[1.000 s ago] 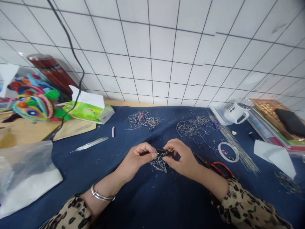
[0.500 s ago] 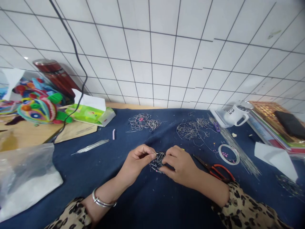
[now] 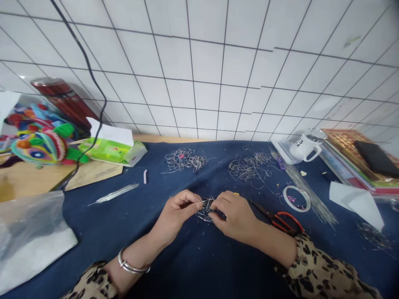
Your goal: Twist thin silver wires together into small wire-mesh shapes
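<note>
My left hand (image 3: 179, 209) and my right hand (image 3: 233, 214) meet over the dark blue cloth (image 3: 193, 257), both pinched on a small tangle of thin silver wire (image 3: 205, 209) that lies between their fingertips. A few pink beads show in the tangle. My left wrist wears a silver bangle (image 3: 132, 265). Both sleeves are leopard print.
Two more wire tangles (image 3: 185, 160) (image 3: 247, 166) lie further back. Red-handled scissors (image 3: 280, 220), a tape roll (image 3: 296, 197) and a bundle of straight wires (image 3: 311, 195) sit to the right. A white mug (image 3: 305, 147), books, a tissue pack (image 3: 114, 149), a plastic bag (image 3: 29, 236) surround.
My hands have shifted slightly on the wire tangle, fingertips closing nearer together. The black tool seen between them a second ago is out of sight now. The view has shifted a little.
</note>
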A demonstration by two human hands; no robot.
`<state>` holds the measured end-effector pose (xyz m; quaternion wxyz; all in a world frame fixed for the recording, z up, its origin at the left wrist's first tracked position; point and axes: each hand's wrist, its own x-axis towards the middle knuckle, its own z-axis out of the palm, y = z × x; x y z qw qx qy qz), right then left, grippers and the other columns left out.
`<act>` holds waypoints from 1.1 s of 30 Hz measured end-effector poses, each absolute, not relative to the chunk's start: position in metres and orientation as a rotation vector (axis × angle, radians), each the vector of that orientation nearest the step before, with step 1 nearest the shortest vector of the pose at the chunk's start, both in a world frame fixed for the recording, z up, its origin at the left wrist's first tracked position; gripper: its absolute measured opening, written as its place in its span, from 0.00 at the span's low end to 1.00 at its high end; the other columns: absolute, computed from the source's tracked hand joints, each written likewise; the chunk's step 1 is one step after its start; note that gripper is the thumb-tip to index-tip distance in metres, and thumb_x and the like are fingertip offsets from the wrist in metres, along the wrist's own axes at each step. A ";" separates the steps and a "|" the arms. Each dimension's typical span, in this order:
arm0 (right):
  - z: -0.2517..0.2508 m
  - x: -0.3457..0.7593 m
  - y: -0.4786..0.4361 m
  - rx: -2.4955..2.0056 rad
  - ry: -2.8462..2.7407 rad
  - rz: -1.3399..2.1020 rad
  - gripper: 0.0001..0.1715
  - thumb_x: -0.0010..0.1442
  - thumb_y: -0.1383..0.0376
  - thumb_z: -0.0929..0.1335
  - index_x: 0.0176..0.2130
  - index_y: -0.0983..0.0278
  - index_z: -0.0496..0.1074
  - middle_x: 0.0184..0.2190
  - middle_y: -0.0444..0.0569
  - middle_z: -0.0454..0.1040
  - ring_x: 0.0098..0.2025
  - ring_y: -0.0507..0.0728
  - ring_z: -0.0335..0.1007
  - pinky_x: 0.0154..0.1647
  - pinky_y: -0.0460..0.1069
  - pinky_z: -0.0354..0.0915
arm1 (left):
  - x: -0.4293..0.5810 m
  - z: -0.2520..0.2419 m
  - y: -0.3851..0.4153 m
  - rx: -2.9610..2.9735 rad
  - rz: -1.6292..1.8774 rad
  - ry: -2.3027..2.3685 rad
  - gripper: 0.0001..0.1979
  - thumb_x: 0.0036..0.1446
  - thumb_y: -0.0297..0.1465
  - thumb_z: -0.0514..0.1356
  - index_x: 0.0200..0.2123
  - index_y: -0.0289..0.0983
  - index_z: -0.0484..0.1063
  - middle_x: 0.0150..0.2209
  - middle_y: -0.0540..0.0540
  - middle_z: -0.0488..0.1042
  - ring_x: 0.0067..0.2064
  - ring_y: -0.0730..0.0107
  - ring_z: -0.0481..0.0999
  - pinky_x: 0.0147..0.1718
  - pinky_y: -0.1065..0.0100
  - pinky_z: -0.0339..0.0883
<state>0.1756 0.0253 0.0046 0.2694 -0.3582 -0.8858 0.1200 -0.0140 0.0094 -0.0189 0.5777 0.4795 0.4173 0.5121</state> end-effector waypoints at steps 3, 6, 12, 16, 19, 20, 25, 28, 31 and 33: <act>0.004 0.175 0.025 -0.948 -2.368 0.335 0.04 0.55 0.69 0.65 0.29 0.64 0.68 0.27 0.46 0.70 0.32 0.52 0.64 0.36 0.48 0.59 | -0.014 -0.019 0.009 1.114 1.199 0.965 0.04 0.52 0.26 0.62 0.29 0.35 0.68 0.29 0.50 0.71 0.33 0.74 0.68 0.35 0.70 0.61; 0.004 0.175 0.026 -0.953 -2.354 0.341 0.05 0.56 0.69 0.64 0.29 0.64 0.69 0.27 0.46 0.70 0.32 0.52 0.64 0.36 0.47 0.59 | -0.014 -0.019 0.009 1.108 1.195 0.955 0.04 0.52 0.26 0.62 0.29 0.35 0.68 0.29 0.50 0.71 0.33 0.74 0.68 0.35 0.69 0.61; 0.002 0.174 0.027 -1.026 -2.323 0.409 0.05 0.52 0.65 0.68 0.27 0.64 0.69 0.26 0.45 0.70 0.31 0.52 0.65 0.36 0.47 0.59 | -0.013 -0.019 0.009 1.081 1.210 0.963 0.04 0.53 0.27 0.62 0.29 0.35 0.67 0.30 0.50 0.71 0.34 0.74 0.68 0.35 0.69 0.61; 0.002 0.174 0.026 -1.095 -2.328 0.461 0.08 0.50 0.62 0.70 0.27 0.64 0.69 0.27 0.45 0.71 0.31 0.52 0.65 0.35 0.46 0.59 | -0.012 -0.020 0.009 1.075 1.206 0.991 0.04 0.53 0.27 0.62 0.29 0.35 0.67 0.31 0.50 0.71 0.34 0.74 0.68 0.36 0.70 0.61; 0.004 0.173 0.026 -1.143 -2.348 0.486 0.07 0.50 0.62 0.70 0.28 0.64 0.69 0.27 0.45 0.71 0.32 0.52 0.65 0.35 0.46 0.58 | -0.011 -0.020 0.008 1.072 1.200 1.007 0.05 0.53 0.28 0.62 0.29 0.35 0.67 0.31 0.50 0.72 0.34 0.74 0.69 0.35 0.70 0.61; 0.005 0.173 0.027 -1.162 -2.356 0.500 0.08 0.50 0.62 0.70 0.28 0.64 0.70 0.27 0.45 0.71 0.32 0.52 0.65 0.34 0.46 0.58 | -0.011 -0.020 0.008 1.072 1.195 1.015 0.05 0.53 0.28 0.62 0.29 0.35 0.67 0.31 0.50 0.72 0.33 0.74 0.69 0.35 0.70 0.61; 0.009 0.172 0.027 -1.231 -2.390 0.587 0.10 0.49 0.59 0.70 0.28 0.63 0.70 0.27 0.44 0.70 0.31 0.52 0.65 0.33 0.46 0.57 | -0.010 -0.021 0.009 1.041 1.183 1.043 0.05 0.53 0.28 0.62 0.28 0.35 0.68 0.27 0.50 0.72 0.31 0.75 0.68 0.34 0.71 0.61; 0.010 0.173 0.028 -1.218 -2.419 0.579 0.08 0.49 0.61 0.70 0.28 0.63 0.68 0.27 0.43 0.70 0.32 0.52 0.64 0.33 0.46 0.56 | -0.009 -0.022 0.010 1.005 1.180 1.027 0.04 0.53 0.28 0.61 0.30 0.35 0.67 0.25 0.51 0.71 0.30 0.75 0.68 0.34 0.71 0.61; 0.011 0.172 0.028 -1.222 -2.452 0.562 0.07 0.47 0.65 0.69 0.28 0.63 0.66 0.27 0.42 0.69 0.32 0.51 0.64 0.33 0.45 0.55 | -0.008 -0.020 0.010 0.978 1.182 1.010 0.04 0.53 0.27 0.61 0.30 0.35 0.67 0.25 0.52 0.71 0.30 0.75 0.68 0.34 0.72 0.61; 0.011 0.171 0.028 -1.232 -2.458 0.553 0.07 0.46 0.67 0.69 0.29 0.62 0.65 0.27 0.42 0.68 0.32 0.51 0.63 0.32 0.45 0.55 | -0.008 -0.019 0.009 0.969 1.180 1.006 0.04 0.53 0.27 0.61 0.30 0.35 0.67 0.26 0.51 0.70 0.30 0.76 0.68 0.34 0.72 0.61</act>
